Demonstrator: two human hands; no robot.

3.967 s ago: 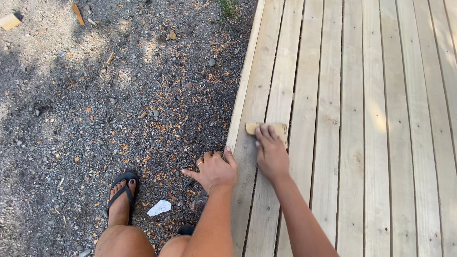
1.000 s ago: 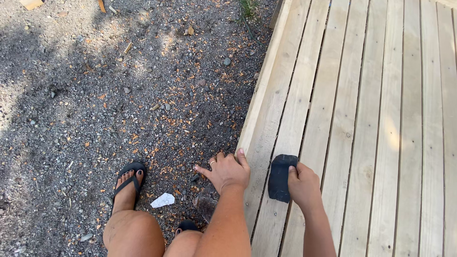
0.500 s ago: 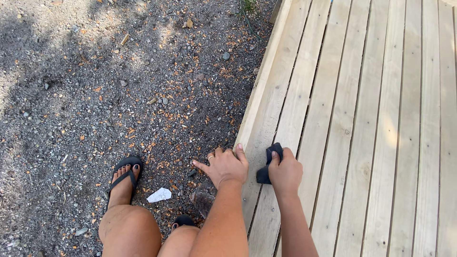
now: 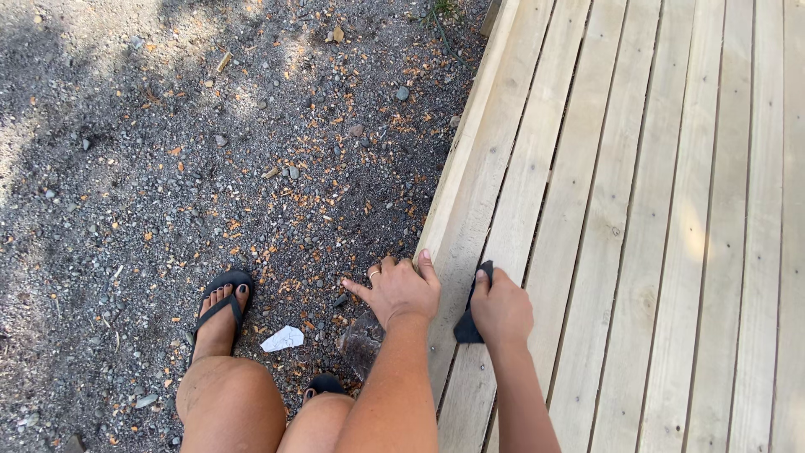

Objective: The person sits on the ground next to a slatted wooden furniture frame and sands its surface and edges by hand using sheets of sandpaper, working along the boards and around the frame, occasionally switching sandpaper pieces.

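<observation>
Right hand (image 4: 501, 309) covers most of black pad (image 4: 466, 327); left hand (image 4: 401, 289) grips deck (image 4: 637, 210) edge.

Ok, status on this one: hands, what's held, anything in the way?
Left hand flat on deck edge, empty. Right hand gripping dark pad on plank. Nothing obstructing.

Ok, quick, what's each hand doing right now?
Left hand: open, fingers spread, resting on the edge of the deck.
Right hand: closed on a dark cloth, pressing it to a board.

Pale wooden deck boards (image 4: 637, 210) are laid at right; grey gravel ground (image 4: 168, 168), strewn with wood chips, is dappled by sunlight.
</observation>
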